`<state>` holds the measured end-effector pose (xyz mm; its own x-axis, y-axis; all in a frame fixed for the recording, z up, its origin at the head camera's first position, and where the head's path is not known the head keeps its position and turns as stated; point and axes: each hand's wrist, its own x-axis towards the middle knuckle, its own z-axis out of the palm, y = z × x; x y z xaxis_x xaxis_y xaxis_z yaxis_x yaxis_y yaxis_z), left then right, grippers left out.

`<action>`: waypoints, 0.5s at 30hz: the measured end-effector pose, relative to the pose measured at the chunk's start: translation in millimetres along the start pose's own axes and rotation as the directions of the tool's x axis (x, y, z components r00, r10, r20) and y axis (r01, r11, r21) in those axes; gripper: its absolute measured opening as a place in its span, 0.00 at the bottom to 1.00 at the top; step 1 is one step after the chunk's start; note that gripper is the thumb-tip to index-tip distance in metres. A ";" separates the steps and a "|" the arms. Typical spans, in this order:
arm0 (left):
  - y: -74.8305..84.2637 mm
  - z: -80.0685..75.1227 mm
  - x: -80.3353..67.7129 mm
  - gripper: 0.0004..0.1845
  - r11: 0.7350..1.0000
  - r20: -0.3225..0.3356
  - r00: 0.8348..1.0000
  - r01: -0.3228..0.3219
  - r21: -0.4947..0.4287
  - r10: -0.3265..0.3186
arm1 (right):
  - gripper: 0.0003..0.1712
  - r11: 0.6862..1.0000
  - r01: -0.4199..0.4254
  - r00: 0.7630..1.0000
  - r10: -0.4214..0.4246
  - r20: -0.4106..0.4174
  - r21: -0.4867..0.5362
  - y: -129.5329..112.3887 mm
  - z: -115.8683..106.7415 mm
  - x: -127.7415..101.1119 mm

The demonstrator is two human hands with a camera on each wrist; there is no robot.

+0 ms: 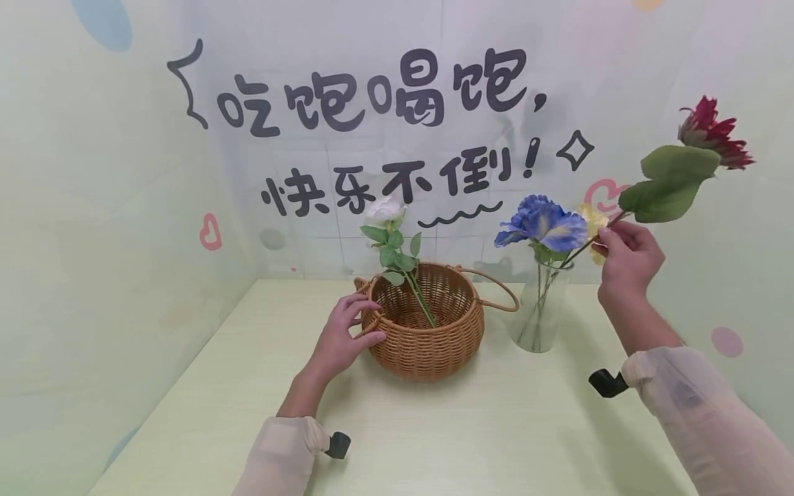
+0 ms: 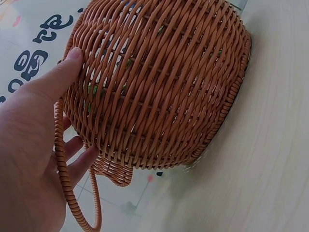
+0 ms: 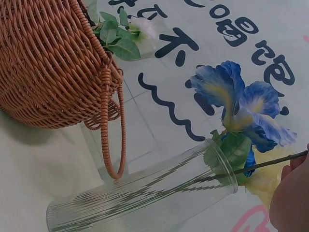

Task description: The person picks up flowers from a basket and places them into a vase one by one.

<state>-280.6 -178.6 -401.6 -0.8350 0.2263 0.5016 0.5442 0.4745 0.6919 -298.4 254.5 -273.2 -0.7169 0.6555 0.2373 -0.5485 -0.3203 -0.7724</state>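
Observation:
My left hand (image 1: 342, 336) holds the near-left side of a round brown wicker basket (image 1: 428, 355), thumb on the outer wall and fingers at the rim by a looped handle (image 2: 65, 179). Inside leans a white artificial rose (image 1: 384, 212) with green leaves. At the right, my right hand (image 1: 631, 260) pinches the dark stem of a dark red artificial flower (image 1: 713, 134), tilted up and to the right. Its lower stem runs into the mouth of a clear glass vase (image 3: 140, 193). A blue flower (image 3: 241, 104) and a partly hidden yellow flower (image 1: 593, 219) also stand there.
The basket's right handle (image 1: 499, 289) sticks out toward the vase. Both stand on a pale table (image 1: 446, 434). Close behind rises a wall (image 1: 298, 255) with black lettering, and another pale wall (image 1: 112, 275) borders the left side.

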 end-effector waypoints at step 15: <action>0.2 -0.6 -0.4 0.22 1.000 -0.007 1.000 -0.005 0.001 0.005 | 0.07 0.997 -0.072 0.997 0.073 -0.032 0.033 28.1 -12.3 -4.2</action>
<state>-280.1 -179.2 -401.4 -0.8314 0.2233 0.5088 0.5487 0.4742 0.6885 -305.5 251.1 -303.2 -0.7410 0.6518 0.1612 -0.5095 -0.3894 -0.7673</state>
